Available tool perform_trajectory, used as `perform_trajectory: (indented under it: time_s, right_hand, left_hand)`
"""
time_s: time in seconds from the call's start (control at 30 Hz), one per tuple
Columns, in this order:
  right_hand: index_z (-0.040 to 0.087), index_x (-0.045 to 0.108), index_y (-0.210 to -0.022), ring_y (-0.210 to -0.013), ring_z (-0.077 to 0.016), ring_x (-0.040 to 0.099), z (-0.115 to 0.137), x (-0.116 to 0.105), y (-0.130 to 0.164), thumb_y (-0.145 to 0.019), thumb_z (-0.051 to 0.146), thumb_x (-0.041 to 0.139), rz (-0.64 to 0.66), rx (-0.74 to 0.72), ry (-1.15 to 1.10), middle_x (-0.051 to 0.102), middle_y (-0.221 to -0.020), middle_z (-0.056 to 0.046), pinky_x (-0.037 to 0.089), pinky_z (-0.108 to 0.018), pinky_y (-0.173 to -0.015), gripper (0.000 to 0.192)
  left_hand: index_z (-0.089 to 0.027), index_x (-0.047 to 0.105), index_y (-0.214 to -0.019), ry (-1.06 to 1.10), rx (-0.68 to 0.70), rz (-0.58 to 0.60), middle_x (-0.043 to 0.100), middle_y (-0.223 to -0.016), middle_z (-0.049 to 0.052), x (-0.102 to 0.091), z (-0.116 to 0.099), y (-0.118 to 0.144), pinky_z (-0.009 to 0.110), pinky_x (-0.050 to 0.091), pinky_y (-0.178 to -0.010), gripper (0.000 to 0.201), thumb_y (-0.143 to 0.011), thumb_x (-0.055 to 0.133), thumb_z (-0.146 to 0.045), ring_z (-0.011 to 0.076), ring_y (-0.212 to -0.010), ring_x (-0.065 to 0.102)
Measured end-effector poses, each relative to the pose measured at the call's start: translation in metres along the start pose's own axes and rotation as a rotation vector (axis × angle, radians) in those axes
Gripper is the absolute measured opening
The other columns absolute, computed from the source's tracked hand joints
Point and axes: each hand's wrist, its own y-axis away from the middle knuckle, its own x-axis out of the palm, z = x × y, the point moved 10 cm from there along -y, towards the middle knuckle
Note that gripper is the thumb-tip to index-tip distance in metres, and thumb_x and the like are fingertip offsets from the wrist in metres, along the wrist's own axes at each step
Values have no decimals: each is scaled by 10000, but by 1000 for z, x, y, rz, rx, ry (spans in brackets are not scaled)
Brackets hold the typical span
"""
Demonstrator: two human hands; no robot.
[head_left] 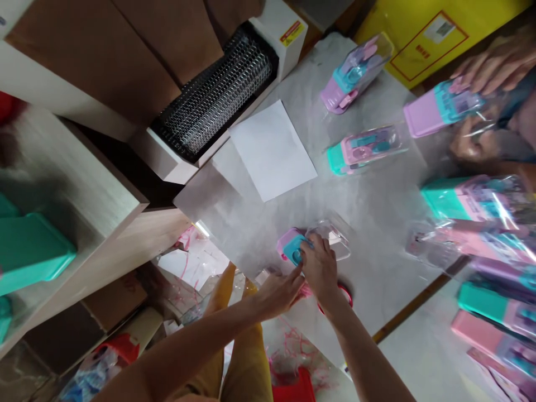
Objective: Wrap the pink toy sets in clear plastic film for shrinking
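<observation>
Seemingly pink-and-teal toy case (290, 246) between both hands' fingers (307, 251).

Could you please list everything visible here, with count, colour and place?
Toy in clear wrap: one, pink and teal, under the person's hands.
Wrapped toy packs: two, purple, pink and teal, lying mid-table.
Piled packs: several, teal and pink, right edge.
White sheet: one, table centre.
Box of wire coils: one, white with black coils, upper left.
Yellow box: one, top right.
Co-worker's hands: two, top right, holding a pack.
Left hand: beside the toy.
Right hand: on the toy.
</observation>
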Motion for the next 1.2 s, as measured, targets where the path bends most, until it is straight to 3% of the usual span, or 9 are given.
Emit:
perform_trajectory:
  time_s: [0.23, 0.53, 0.63, 0.8, 0.9, 0.97, 1.03, 1.13, 1.2]
  right_hand:
    - [212, 611, -853, -977, -227, 490, 5, 4, 0, -824, 162, 535, 7, -2, 0, 558, -1059, -75, 337, -312, -718, 96]
    - [184, 569, -941, -1001, -239, 486, -5, 11, -12, -826, 181, 509, 143, 48, -76, 549, -1107, -93, 342, -338, -747, 130]
    - [175, 565, -956, -992, -248, 480, 0, 12, -12, -816, 130, 474, 129, 47, -40, 547, -1103, -110, 332, -339, -742, 173]
    - [164, 562, -989, -1021, -259, 474, 6, 12, -7, -800, 83, 425, 136, 78, -44, 528, -1157, -128, 325, -350, -774, 247]
    - [162, 571, -988, -1021, -259, 480, 5, 12, -6, -798, 80, 419, 130, 78, -53, 535, -1150, -137, 328, -360, -793, 256]
    - [163, 579, -963, -1025, -250, 487, 1, 11, -8, -785, 77, 430, 99, 70, -93, 534, -1163, -137, 338, -363, -808, 248]
    - [173, 589, -889, -1033, -240, 494, -5, 10, -9, -770, 104, 462, 55, 55, -191, 545, -1161, -124, 349, -367, -829, 188]
    - [191, 587, -810, -1011, -238, 514, -19, -5, -2, -759, 236, 529, -126, 87, -436, 600, -1064, -96, 369, -383, -860, 89]
    - [189, 586, -821, -944, -225, 540, -36, -21, 17, -771, 316, 537, -307, 198, -619, 629, -955, -84, 397, -376, -845, 145]
  left_hand:
    - [-104, 500, -1142, -221, -39, 23, 299, -1460, 218, 9, 8, 3, 338, 509, -665, 288, -928, 324, -185, 205, -821, 667]
    - [-82, 520, -1157, -346, -105, 54, 270, -1454, 251, 6, 3, 0, 329, 520, -573, 321, -879, 358, -94, 186, -696, 667]
    - [-67, 529, -1186, -364, -111, 35, 312, -1432, 263, 8, 1, -2, 329, 521, -560, 366, -866, 353, -85, 198, -685, 670]
    - [-81, 418, -1345, -360, -128, 40, 440, -1357, 260, 13, -2, -9, 334, 530, -585, 514, -840, 328, -46, 227, -757, 674]
    - [-79, 395, -1355, -317, -145, 77, 409, -1386, 249, 11, 1, -9, 332, 535, -595, 523, -837, 334, -38, 224, -780, 675]
    - [-89, 429, -1318, -230, -154, 87, 351, -1428, 236, 7, 8, -4, 332, 529, -556, 461, -860, 378, -103, 204, -711, 673]
    - [-126, 539, -1181, -40, -140, 26, 362, -1439, 187, -4, 16, 5, 322, 524, -552, 336, -877, 448, -235, 185, -689, 667]
    - [-175, 625, -922, 352, -139, -168, 513, -1342, 95, -29, 31, 23, 285, 516, -693, 227, -831, 567, -374, 173, -837, 653]
    - [-182, 631, -861, 609, -242, -268, 640, -1141, 61, -37, 47, 34, 248, 489, -729, 225, -765, 653, -385, 154, -864, 627]
